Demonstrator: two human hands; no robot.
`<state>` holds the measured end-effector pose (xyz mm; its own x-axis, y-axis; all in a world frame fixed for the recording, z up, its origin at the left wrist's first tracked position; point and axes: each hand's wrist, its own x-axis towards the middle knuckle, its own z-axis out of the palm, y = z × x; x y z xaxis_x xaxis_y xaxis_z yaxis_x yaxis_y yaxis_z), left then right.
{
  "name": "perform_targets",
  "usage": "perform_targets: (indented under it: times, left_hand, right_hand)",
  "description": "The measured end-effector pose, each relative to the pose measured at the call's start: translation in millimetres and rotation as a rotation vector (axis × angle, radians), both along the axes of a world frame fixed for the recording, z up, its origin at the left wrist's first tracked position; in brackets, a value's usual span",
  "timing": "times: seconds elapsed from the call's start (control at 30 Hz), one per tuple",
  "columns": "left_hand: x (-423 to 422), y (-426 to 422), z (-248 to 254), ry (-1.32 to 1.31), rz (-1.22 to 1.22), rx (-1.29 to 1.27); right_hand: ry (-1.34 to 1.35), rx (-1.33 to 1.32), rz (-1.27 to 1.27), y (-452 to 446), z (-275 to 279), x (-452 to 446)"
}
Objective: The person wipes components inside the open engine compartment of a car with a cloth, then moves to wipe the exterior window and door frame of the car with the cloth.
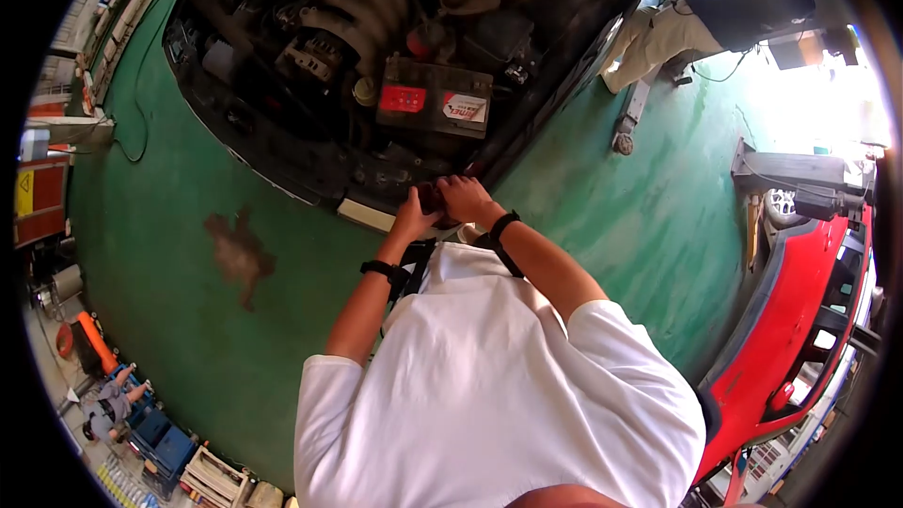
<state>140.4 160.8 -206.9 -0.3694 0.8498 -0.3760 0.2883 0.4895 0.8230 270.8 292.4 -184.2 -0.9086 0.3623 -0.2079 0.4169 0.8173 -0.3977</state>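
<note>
Both my hands meet at the front corner of a car's open engine bay, close to the headlight area. My left hand (415, 215) has its fingers closed on a small dark reddish object (430, 198). From the right, my right hand (465, 198) grips the same object, its fingers bent over the top. What the object is cannot be made out. Beyond my hands, a black battery (435, 97) with red and white labels sits in the engine bay, beside the engine (353, 19). Black bands circle both my wrists.
A person in light trousers (673, 36) stands at the upper right beside the car. A red car (785, 320) is at the right, near a lift arm (790, 169). Another person (110, 406) is at the lower left, by blue boxes (162, 444). The green floor (169, 292) has a brown stain.
</note>
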Motion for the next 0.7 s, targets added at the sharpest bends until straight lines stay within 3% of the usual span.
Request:
perform_targets:
  times: [0.03, 0.07, 0.1, 0.17, 0.27, 0.3, 0.43, 0.47, 0.5, 0.53, 0.57, 0.6, 0.63, 0.7]
  left_hand:
    - [1.1, 3.3, -1.8, 0.009, -0.011, 0.042]
    - [2.1, 2.9, -3.1, 0.015, -0.025, 0.050]
    - [2.9, 3.2, -2.5, 0.021, -0.038, 0.057]
    - [1.2, 17.7, 10.8, -0.718, 0.299, 0.215]
    - [-6.8, 29.6, 34.7, -0.589, 0.202, 0.090]
    - [-3.7, 34.1, 38.3, -0.712, 0.224, 0.128]
    - [-3.7, 50.8, 72.2, -0.871, 0.208, 0.047]
    - [-4.0, 55.7, 77.7, -0.868, 0.196, 0.042]
    - [-4.9, 61.2, 81.8, -0.686, 0.106, 0.051]
    - [-6.2, 69.5, 81.8, -0.501, 0.020, 0.065]
    - [-5.2, 75.9, 81.0, -0.499, 0.021, 0.069]
    - [-3.3, 76.4, 77.7, -0.295, -0.064, 0.060]
    - [-1.6, 73.5, 74.2, -0.088, -0.144, 0.045]
    - [7.9, 66.6, 60.7, 0.006, -0.129, 0.058]
  right_hand:
    - [-0.124, -0.105, -0.017, 9.9, 7.5, -3.7]
    - [-0.119, -0.118, -0.023, 19.6, 15.0, -5.3]
    - [-0.049, -0.308, -0.155, 24.5, 25.4, -4.3]
    - [0.035, -0.600, -0.375, 32.1, 41.9, -3.4]
    - [0.121, -0.768, -0.452, 30.5, 52.5, -0.1]
    - [0.193, -0.647, -0.402, 29.6, 59.2, 2.6]
    - [0.413, -0.718, -0.336, 82.8, 61.6, 29.1]
    - [0.369, -0.539, -0.366, 103.2, 67.7, 36.9]
    - [0.323, -0.356, -0.385, 126.9, 72.2, 42.8]
    - [0.378, -0.166, -0.434, 151.7, 73.9, 48.8]
    - [0.426, 0.019, -0.479, 174.0, 74.8, 54.3]
    - [0.263, 0.119, -0.615, 196.5, 76.6, 55.8]
    - [0.280, 0.369, -0.584, 218.1, 75.3, 57.9]
    - [0.131, 0.534, -0.591, 245.8, 77.2, 57.0]
